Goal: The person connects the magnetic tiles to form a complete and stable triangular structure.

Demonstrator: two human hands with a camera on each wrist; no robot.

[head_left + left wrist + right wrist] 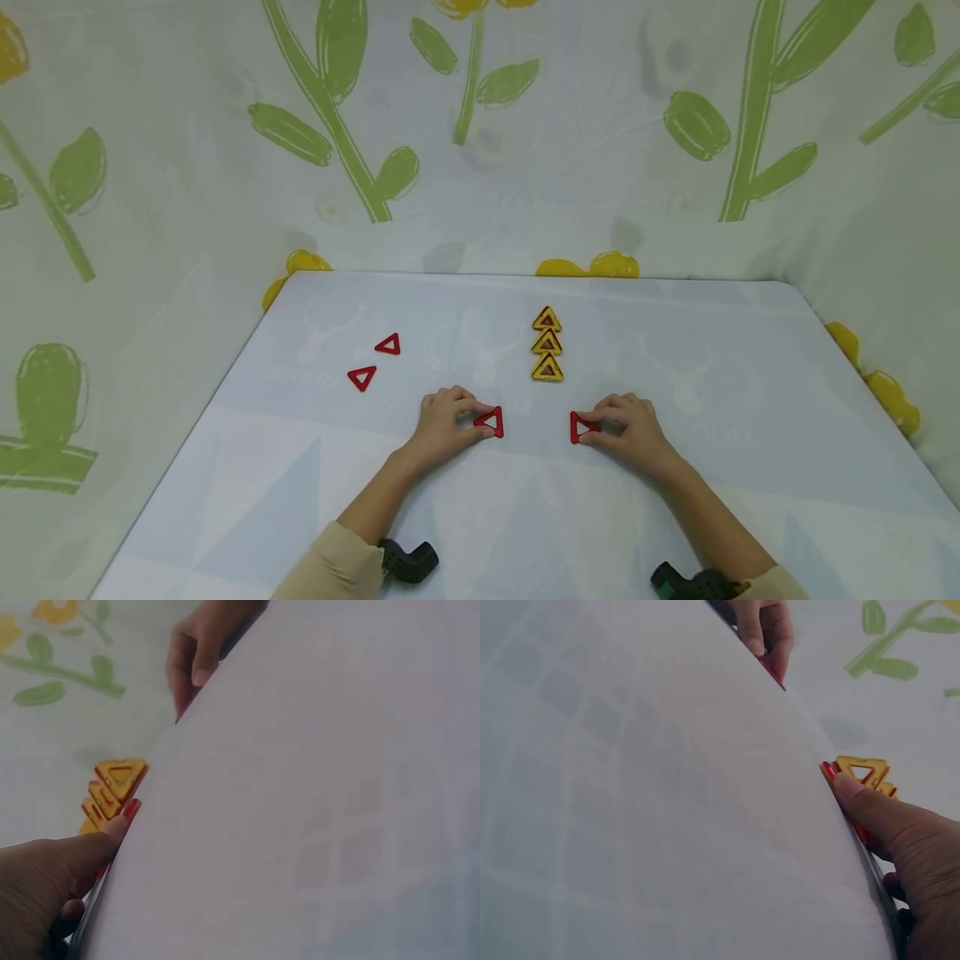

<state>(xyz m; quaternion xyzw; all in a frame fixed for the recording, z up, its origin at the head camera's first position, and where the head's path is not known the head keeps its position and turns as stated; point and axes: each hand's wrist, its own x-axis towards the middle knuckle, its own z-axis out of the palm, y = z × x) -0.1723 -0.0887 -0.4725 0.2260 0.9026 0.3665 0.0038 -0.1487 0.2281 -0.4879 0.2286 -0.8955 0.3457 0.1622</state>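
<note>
My left hand pinches a red triangle frame between thumb and fingers, low over the table. Across a short gap, my right hand pinches another red triangle frame the same way. Their straight sides face each other. Beyond the gap, three yellow triangle pieces stand in a column, each showing a smaller triangle inside. In the left wrist view the thumb presses on a red edge, close by the yellow pieces. The right wrist view shows the thumb on a red edge.
Two loose red triangle frames, a nearer one and a farther one, lie left of the yellow column. The pale table has a printed pattern. Behind it hangs a cloth with green plants and yellow flowers.
</note>
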